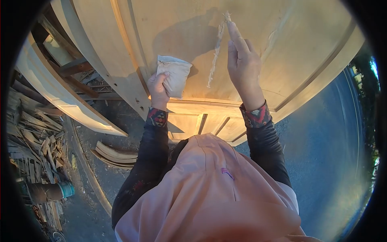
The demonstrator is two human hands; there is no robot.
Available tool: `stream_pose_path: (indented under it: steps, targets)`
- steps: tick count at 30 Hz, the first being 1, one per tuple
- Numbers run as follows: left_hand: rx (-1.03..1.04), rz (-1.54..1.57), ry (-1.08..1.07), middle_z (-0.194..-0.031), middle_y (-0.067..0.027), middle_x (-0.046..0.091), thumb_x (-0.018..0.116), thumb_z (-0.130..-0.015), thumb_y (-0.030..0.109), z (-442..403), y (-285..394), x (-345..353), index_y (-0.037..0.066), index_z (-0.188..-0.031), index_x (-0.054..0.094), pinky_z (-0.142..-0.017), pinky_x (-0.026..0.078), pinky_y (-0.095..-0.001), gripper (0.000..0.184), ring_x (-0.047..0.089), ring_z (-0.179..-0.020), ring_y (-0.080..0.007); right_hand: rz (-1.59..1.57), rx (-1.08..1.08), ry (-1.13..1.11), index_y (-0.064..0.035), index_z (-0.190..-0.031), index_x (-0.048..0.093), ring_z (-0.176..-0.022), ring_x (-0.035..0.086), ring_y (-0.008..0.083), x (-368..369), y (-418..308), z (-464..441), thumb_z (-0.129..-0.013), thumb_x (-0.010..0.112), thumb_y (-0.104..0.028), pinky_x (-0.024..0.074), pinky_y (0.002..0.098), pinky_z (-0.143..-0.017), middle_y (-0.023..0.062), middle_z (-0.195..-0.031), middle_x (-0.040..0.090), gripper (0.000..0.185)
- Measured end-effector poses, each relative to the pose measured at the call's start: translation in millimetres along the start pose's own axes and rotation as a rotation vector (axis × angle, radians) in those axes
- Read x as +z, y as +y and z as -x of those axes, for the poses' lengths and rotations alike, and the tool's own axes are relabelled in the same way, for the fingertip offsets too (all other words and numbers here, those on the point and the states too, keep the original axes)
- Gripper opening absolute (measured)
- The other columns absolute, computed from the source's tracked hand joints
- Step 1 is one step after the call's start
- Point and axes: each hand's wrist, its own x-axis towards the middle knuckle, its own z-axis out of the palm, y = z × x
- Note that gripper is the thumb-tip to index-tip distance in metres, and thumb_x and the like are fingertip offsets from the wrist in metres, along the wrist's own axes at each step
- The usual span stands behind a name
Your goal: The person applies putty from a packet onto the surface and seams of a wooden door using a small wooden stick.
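Note:
My left hand (159, 89) is closed on a whitish, flat packet (174, 76), thumb across its front and its upper edge folded. My right hand (244, 64) reaches up the wooden door panel (177, 24), fingers pressed together with the index finger stretched along something mostly hidden. A ragged pale clump (227, 17) shows at its fingertip; I cannot tell what tool, if any, carries it. Just left of that hand, a rough off-white streak of paste (215, 56) runs down the panel. A fainter pale smear (271, 40) lies right of the hand.
Another curved wooden piece (76, 109) stands to the left. Scrap wood (36, 137) is heaped on the ground at far left, near a can-like cylinder with a blue end (66, 189). Curved offcuts (115, 155) lie by my left arm. Grey pavement (322, 161) spreads at right.

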Motion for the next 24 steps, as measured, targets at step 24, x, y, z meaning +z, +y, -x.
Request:
stream_pose_path:
  steps: [24]
  targets:
    - [-0.053, 0.031, -0.030, -0.089, -0.0092, 0.067, 0.060, -0.079, 0.000, -1.0, -3.7, -5.8, -0.006, -0.095, 0.066, -0.073, 0.050, -0.0267, 0.018, 0.064, -0.078, -0.0149, -0.396, 0.376, 0.076, -0.0035, -0.124, 0.057, -0.067, 0.057, 0.0104, -13.4, 4.1, 9.6, -0.094, 0.053, -0.009, 0.0472, 0.0230, -0.062, 0.0077, -0.092, 0.065, 0.030]
